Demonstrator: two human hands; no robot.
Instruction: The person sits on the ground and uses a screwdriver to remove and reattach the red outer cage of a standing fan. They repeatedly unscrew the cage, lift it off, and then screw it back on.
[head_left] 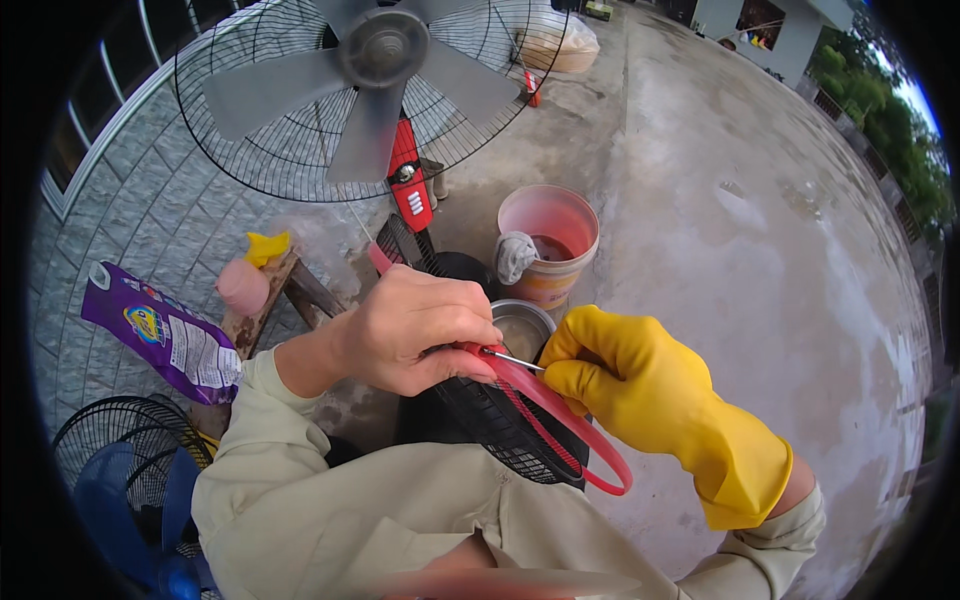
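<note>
Just above your lap (400, 510), a black mesh grille (500, 425) lies tilted, with a red band (562, 405) running along its edge and bowing out in a loop toward your right. Your bare left hand (425, 325) has thumb and fingers pinched together on the band near its end. Your right hand (640, 375), in a yellow rubber glove, has its thumb and fingers clamped on a thin metal shaft (516, 360); the tip reaches the band right by your left fingertips, and whatever the glove covers is hidden from view. To your lower left stands a fan with blue blades (105, 490). Just beyond your hands sits a metal basin (520, 318), partly covered by them. Further left, a purple packet (165, 330) stands by a wooden bench (262, 312) that bears a pink container (243, 287) and something yellow (268, 248). Past the basin is a pink bucket (570, 285), a grey cloth (515, 257) draped over its rim. Farther ahead rises a large fan with grey blades (385, 50), and beyond it a pale, bulging sack (558, 42).
</note>
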